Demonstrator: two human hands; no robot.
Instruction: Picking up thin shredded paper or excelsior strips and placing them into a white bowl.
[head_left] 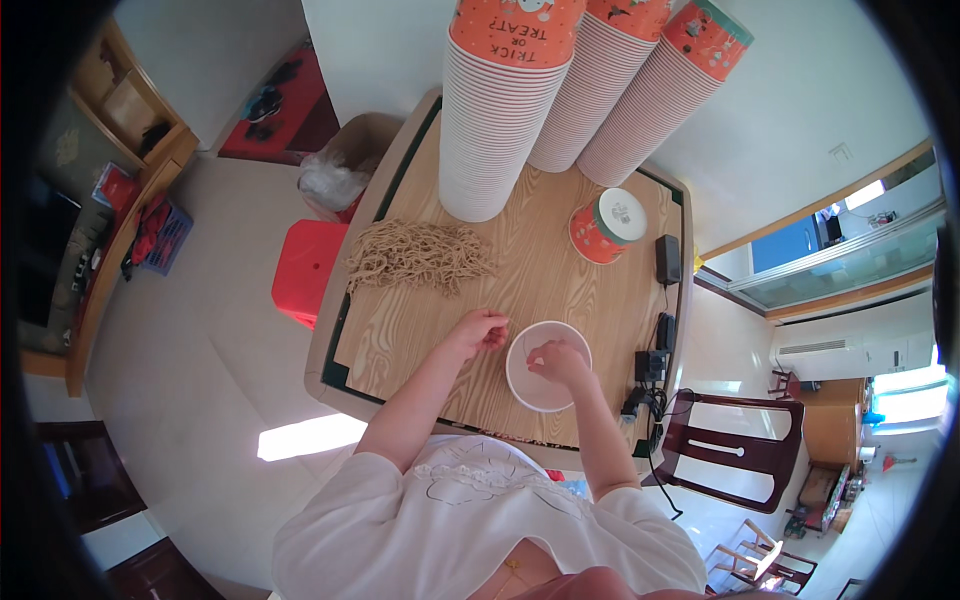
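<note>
In front of me on the table stands a white paper bucket (pixel 518 385), its round mouth facing up. Over that mouth is my right hand (pixel 562 362), fingers curled together and reaching inside the rim. Whatever the fingertips pinch, if anything, is too small to make out. Just left of the bucket, apart from its rim, my left hand (pixel 482 332) is closed with the fingers bent in. What it may hold cannot be seen. A tangled heap of tan paper-like strands or cord (pixel 420 256) lies farther off to the left.
Tall stacks of nested paper buckets (pixel 500 120) rise at the table's far side. A closed orange bucket with a white lid (pixel 622 215) stands right of them. Black power adapters and cables (pixel 650 366) line the right edge. A red stool (pixel 308 272) and a dark chair (pixel 735 450) flank the table.
</note>
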